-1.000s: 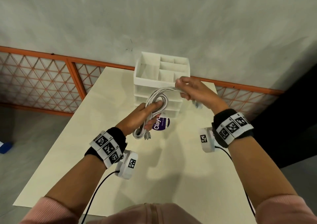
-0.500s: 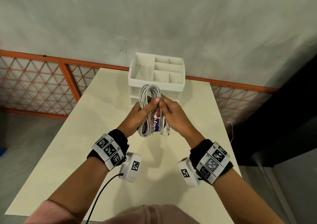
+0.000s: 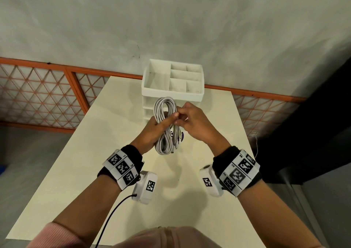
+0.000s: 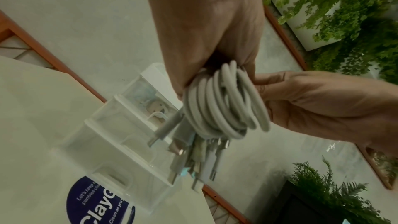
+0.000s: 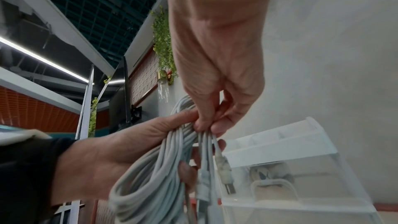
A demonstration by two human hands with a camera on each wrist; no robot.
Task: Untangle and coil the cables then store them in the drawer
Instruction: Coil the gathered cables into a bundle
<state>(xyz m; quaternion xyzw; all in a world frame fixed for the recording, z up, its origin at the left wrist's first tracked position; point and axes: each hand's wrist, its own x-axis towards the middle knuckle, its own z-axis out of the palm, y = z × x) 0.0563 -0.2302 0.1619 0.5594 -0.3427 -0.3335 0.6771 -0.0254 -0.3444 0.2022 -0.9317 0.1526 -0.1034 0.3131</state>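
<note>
A bundle of white cables is coiled into a long loop, held above the table in front of the white drawer unit. My left hand grips the coil's middle, thumb across the strands. My right hand pinches the strands at the same spot from the right. Several plug ends hang loose below the coil. In the right wrist view my fingertips pinch the cables beside the left hand. The clear drawers look closed.
The drawer unit stands at the far edge of the cream table, with an open divided tray on top. A round blue sticker lies on the table below the hands. An orange lattice rail and a grey wall lie behind.
My right hand came in from the upper right and now pinches the coil beside the left hand. The last loop has been folded into the bundle, which stands more upright.
</note>
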